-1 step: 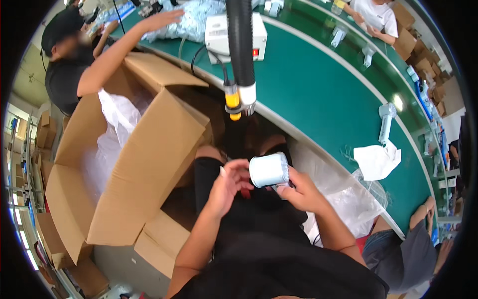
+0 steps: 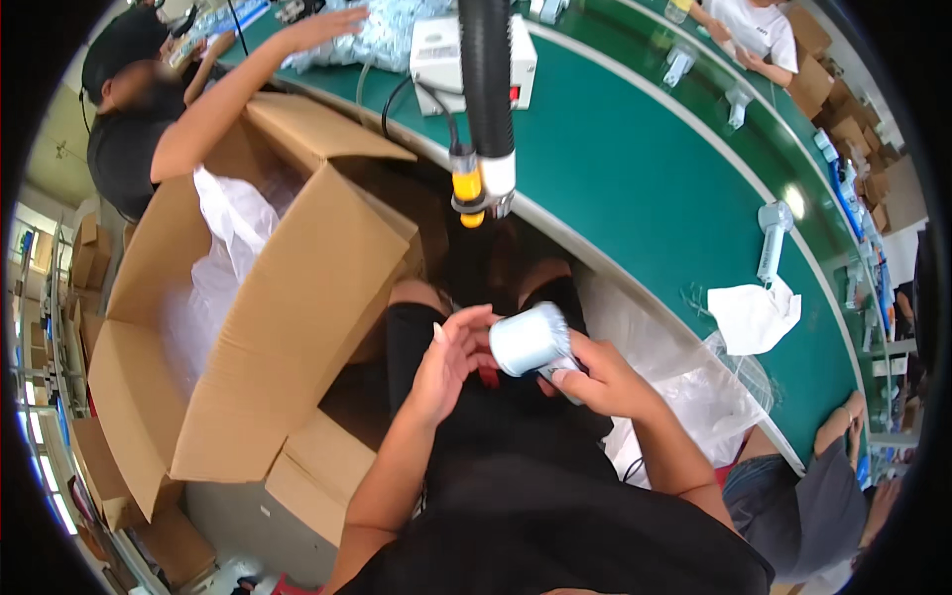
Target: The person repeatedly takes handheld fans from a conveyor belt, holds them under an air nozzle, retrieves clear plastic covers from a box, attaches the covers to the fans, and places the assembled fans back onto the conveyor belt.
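A pale blue handheld device [image 2: 530, 339] with a wide drum-shaped head is above my lap. My right hand [image 2: 609, 379] is closed around its handle, thumb on top, so most of the handle is hidden. The head points left and is a little blurred. Beside that end is my left hand [image 2: 451, 363], fingers apart and slightly curled. Its fingertips are at the head's edge; whether they touch it I cannot tell. A similar pale device [image 2: 773, 243] lies on the green table [image 2: 635, 164] to the right, by a crumpled white cloth or sheet [image 2: 756, 317].
A large open cardboard box [image 2: 297, 327] with white plastic lining stands on my left. A co-worker's arm [image 2: 223, 104] reaches over it. A black hose [image 2: 486, 89] hangs ahead, before a white box-shaped unit [image 2: 431, 55]. Clear plastic [image 2: 684, 407] hangs off the table edge at right.
The device has shifted slightly left and its head has tilted a little. My right hand moves with it; my left hand remains beside the head.
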`<act>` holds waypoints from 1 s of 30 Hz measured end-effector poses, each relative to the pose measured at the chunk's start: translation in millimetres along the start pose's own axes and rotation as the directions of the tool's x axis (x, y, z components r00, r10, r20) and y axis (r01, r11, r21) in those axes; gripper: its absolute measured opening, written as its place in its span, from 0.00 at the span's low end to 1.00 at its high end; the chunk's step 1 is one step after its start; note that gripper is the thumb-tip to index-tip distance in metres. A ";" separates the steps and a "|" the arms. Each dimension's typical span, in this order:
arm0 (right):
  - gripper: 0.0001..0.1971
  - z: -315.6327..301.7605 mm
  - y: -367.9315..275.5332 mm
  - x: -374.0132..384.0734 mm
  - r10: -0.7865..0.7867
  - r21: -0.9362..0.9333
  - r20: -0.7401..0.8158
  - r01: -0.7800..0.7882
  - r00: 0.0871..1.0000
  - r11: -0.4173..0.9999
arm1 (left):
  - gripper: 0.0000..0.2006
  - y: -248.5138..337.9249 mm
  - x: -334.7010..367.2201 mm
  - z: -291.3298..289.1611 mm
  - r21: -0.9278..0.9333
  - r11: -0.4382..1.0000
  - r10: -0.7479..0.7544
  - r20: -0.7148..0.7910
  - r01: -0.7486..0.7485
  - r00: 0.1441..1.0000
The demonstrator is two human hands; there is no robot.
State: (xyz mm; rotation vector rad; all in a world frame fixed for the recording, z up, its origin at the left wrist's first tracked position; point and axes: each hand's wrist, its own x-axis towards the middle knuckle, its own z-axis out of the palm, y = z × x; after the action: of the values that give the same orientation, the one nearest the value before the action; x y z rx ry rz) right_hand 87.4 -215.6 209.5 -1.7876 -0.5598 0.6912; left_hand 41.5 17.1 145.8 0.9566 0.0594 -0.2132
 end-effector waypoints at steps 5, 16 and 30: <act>0.17 16.0 45.4 7.8 0.388 -0.134 0.387 -0.366 0.836 0.921 | 0.24 -33.3 0.6 -11.6 0.348 0.922 -0.247 0.189 0.170 0.950; 0.27 44.4 34.0 26.2 0.370 -0.499 0.441 -0.119 0.818 0.858 | 0.30 -82.5 -11.8 -35.7 -0.358 0.798 -0.451 0.179 0.485 0.874; 0.26 91.9 22.8 77.7 0.656 -0.668 0.408 -0.283 0.635 0.688 | 0.22 -110.7 -15.8 -85.6 -0.462 0.718 -0.526 0.131 0.521 0.841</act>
State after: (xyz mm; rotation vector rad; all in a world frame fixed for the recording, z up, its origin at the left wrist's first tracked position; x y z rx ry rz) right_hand 80.5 -108.1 151.2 -2.2814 -0.7623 1.7145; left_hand 6.9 27.7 9.7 0.4130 0.3839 -0.6920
